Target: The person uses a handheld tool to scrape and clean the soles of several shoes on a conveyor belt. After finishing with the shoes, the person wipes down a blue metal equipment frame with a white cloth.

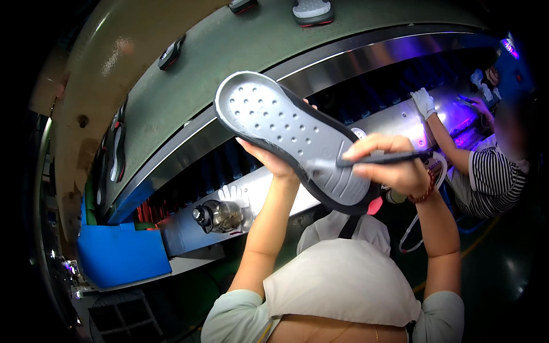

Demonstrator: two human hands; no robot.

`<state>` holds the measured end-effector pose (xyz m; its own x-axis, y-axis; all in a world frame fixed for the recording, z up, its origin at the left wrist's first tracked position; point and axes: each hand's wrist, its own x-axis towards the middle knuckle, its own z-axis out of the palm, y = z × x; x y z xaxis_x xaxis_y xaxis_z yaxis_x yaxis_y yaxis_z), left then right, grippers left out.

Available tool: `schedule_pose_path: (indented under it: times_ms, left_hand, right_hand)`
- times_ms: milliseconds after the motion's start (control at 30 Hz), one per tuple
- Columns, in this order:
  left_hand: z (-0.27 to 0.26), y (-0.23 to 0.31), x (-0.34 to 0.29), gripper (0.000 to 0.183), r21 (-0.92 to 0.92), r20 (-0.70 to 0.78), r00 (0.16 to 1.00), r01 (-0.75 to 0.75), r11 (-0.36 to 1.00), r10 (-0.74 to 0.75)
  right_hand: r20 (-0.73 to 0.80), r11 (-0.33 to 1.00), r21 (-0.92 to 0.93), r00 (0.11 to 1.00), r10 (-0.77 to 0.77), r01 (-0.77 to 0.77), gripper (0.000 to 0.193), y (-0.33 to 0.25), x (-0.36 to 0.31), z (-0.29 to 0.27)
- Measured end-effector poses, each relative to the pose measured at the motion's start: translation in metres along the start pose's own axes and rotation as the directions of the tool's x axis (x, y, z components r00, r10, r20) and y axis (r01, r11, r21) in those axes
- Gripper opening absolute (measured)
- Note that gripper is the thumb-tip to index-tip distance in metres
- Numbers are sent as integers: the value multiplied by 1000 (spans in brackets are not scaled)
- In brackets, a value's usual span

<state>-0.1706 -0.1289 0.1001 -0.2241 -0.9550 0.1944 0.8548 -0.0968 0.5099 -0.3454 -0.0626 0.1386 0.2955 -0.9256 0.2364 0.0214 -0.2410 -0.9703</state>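
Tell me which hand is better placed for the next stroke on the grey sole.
Probably the right hand: it grips the dark tool, tip at the sole's upper face. The left hand is occupied holding the sole.

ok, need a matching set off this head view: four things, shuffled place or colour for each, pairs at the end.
1. Dimpled sole
2. Slim black tool
3. Black-capped bottle
4. Co-worker's glove

A. Between the fingers of the right hand
B. White, over at the right
C. Held by the left hand
D. On the metal ledge, left of the left forearm

Pairs: 1-C; 2-A; 3-D; 4-B
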Motion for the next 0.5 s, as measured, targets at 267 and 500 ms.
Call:
schedule_pose_path:
  times_ms: [267, 500]
  left_hand:
    - [2, 15, 14, 83, 130, 18, 996, -93, 987, 91]
    - [11, 21, 15, 82, 142, -5, 996, -90, 986, 92]
  right_hand:
    - [58, 993, 80, 995, 78, -82, 15, 4, -14, -8]
    - [88, 975, 206, 994, 66, -83, 18, 8, -27, -10]
